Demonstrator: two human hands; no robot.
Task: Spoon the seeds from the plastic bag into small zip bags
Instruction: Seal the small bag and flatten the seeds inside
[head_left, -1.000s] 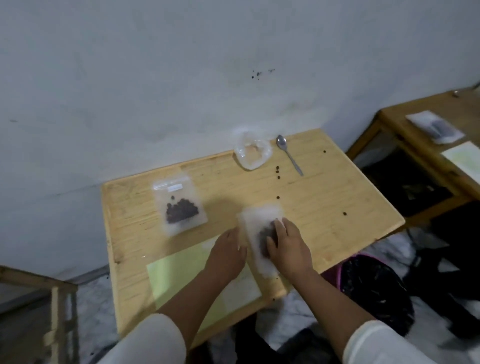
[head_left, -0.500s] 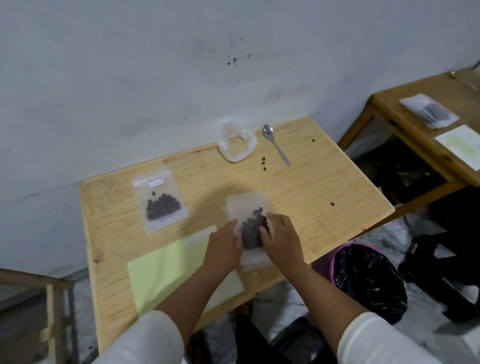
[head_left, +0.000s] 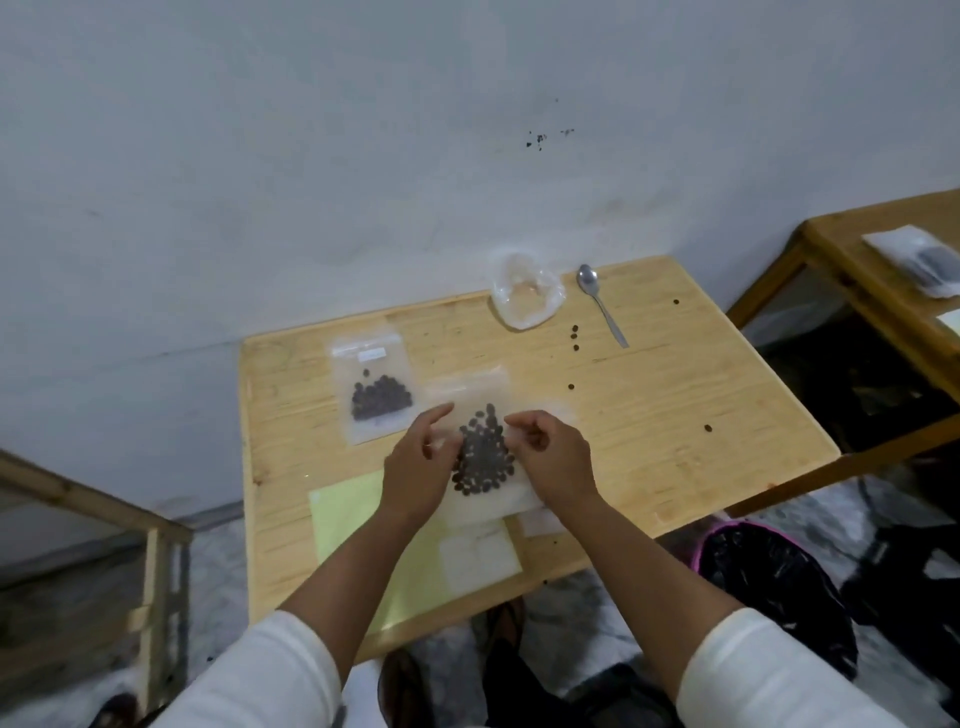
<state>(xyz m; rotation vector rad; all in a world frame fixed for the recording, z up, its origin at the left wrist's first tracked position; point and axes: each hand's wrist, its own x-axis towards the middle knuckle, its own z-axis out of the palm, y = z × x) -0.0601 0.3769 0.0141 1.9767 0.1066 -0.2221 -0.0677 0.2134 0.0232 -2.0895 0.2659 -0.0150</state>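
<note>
Both hands worked at one small zip bag (head_left: 483, 457) that lay on the tabletop (head_left: 649, 415) in front of the person, its dark seeds (head_left: 483, 454) heaped in the middle of it. The left hand (head_left: 415, 467) sat against the bag's left edge and the right hand (head_left: 558, 462) against its right edge, so the bag lay directly between them, equally near to each. Its long axis ran away from the person, with the mouth end apparently at the far side toward the wall, though that edge was blurred. The left grip was narrow, the thumb and curled fingers seeming to pinch the plastic at the side; the right grip was likewise narrow, fingers curled at the bag's upper right edge, and it looked to be holding the film, though the clear plastic made the contact hard to confirm. A second filled zip bag (head_left: 374, 395) lay flat just beyond the left hand, apart from it. The plastic bag (head_left: 524, 301) stood near the far edge looking almost empty, with the spoon (head_left: 602, 306) lying beside it to its right, well apart from either hand. A few loose seeds (head_left: 574, 338) lay scattered on the wood. Judged from this, the likely next move was sealing the strip across the far end.
</note>
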